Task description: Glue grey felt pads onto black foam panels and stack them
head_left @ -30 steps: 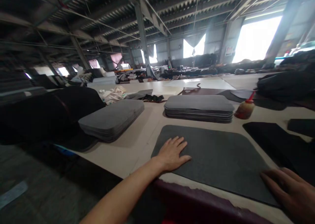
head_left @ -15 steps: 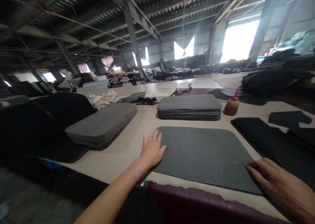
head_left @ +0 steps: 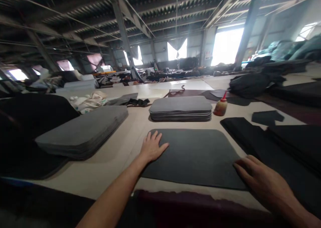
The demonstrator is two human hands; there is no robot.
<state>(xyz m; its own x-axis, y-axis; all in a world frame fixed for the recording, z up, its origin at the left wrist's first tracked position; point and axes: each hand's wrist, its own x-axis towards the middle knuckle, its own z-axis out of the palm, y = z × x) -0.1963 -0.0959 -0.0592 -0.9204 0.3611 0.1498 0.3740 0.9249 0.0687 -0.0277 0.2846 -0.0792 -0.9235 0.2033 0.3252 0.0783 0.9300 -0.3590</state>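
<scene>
A dark grey sheet (head_left: 190, 157) with rounded far corners lies flat on the table before me. My left hand (head_left: 153, 147) rests open on its left edge, fingers spread and thumb pointing right. At the sheet's right edge, my right hand (head_left: 258, 176) has its fingers curled in towards the thumb. What sits between those fingertips is hidden. Just beyond the sheet stands a neat stack of grey sheets (head_left: 180, 105). Another stack of grey pieces (head_left: 85, 127) lies to the left of my left hand.
A squeeze bottle with a red nozzle (head_left: 220, 107) stands right of the far stack. Black pieces (head_left: 245, 134) lie along the right side. Crumpled pale cloth (head_left: 90, 101) is at the back left. Dark maroon material (head_left: 175, 204) hangs at the table's (head_left: 112, 154) near edge.
The view has turned to the right, so things appear further left. Both hands keep their places at the sheet's two sides. The sheet's speckled surface now looks smoother.
</scene>
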